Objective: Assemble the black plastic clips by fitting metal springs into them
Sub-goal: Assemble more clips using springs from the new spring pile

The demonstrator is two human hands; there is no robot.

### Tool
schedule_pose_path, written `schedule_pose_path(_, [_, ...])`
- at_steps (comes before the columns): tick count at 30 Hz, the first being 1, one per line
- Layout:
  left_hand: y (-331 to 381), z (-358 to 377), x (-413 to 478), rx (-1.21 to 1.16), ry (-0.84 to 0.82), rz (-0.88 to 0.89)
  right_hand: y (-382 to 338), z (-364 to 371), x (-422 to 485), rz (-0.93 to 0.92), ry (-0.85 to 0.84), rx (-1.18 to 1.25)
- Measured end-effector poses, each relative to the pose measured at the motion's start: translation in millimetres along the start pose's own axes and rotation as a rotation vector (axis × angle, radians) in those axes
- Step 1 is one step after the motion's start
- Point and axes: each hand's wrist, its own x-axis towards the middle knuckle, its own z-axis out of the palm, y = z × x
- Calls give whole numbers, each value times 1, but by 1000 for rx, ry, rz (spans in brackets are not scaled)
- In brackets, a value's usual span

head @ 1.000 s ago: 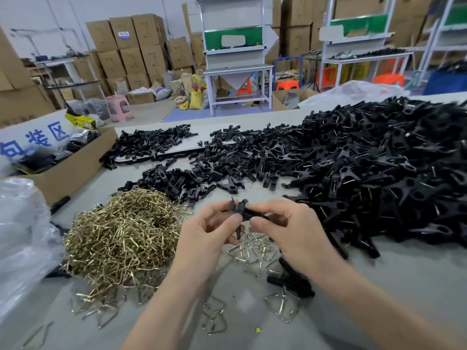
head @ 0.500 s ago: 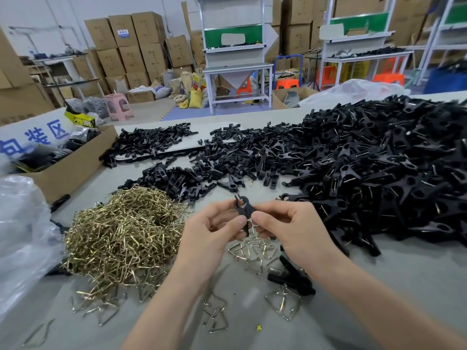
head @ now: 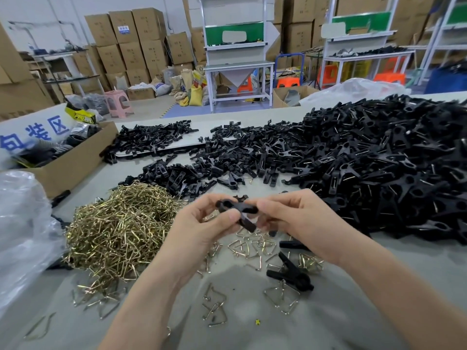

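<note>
Head view, over grey table [head: 336, 317].

Both hands raised just above the table top, meeting at centre. Left hand [head: 202, 231] – thumb and curled fingers pinch the left end of a black clip [head: 237, 210]. Right hand [head: 298, 223] – thumb and forefinger clamped on the clip's right end, the other fingers curled beneath. The clip lies roughly level between the two hands, one leg angling down toward the table. Cannot tell whether a spring sits inside it.

Heap of brass-coloured metal springs [head: 121, 228] on the table just left of the left hand. Loose springs [head: 252, 246] scattered under and near both hands. One black clip on the table [head: 290, 276] lies beside the right wrist, touching a loose spring.

Large mound of black clips [head: 379, 168] fills the right side of the table, thinning into smaller spreads toward centre and far left. Open cardboard box [head: 73, 160] at the table's left edge. Clear plastic bag [head: 22, 223] at near left, beside the spring heap
</note>
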Motion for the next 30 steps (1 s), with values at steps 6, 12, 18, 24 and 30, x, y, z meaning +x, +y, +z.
schedule_pose_path(6, [9, -13, 4, -239, 290, 70, 13, -6, 21, -6, 267, -425])
schedule_pose_path(12, [7, -13, 4, -158, 304, 94, 14, 27, 66, 65, 32, -947])
schedule_pose_path(18, [5, -15, 5, -101, 307, 123, 13, 36, 85, 134, -46, -1023])
schedule_pose_path(24, [3, -11, 3, 116, 273, 126, 13, 36, 75, 161, -37, -884])
schedule_pose_path(30, [-1, -11, 2, 222, 282, 129, 10, 32, 54, 44, 174, -534])
